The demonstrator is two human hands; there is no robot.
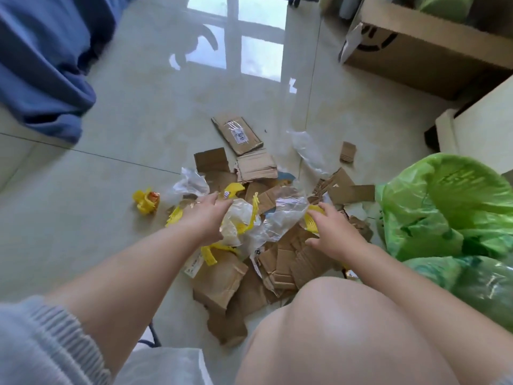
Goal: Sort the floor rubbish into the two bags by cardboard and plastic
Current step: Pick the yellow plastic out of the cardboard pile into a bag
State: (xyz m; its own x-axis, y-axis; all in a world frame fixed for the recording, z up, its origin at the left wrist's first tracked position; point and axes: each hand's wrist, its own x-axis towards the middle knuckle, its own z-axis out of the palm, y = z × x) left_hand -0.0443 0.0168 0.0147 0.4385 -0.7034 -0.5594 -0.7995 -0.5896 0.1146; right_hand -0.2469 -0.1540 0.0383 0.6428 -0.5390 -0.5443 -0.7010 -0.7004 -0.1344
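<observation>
A pile of torn brown cardboard pieces [222,276] lies on the floor mixed with clear plastic film [280,218] and yellow plastic netting [208,252]. My left hand [206,215] stretches over a crumpled clear plastic wrapper [236,215], fingers extended, and its thumb is hidden. My right hand [333,229] is spread with its fingertips touching a yellow net piece [310,222]. Two green plastic bags stand at the right: a larger open bag [444,201] and a second bag [485,282] nearer me.
A yellow net scrap [145,201] lies apart on the tiles to the left. More cardboard [237,134] and a clear plastic strip [308,150] lie farther out. A big cardboard box [416,51] stands at the back right, blue fabric [41,65] at the left. My knee [347,329] is in front.
</observation>
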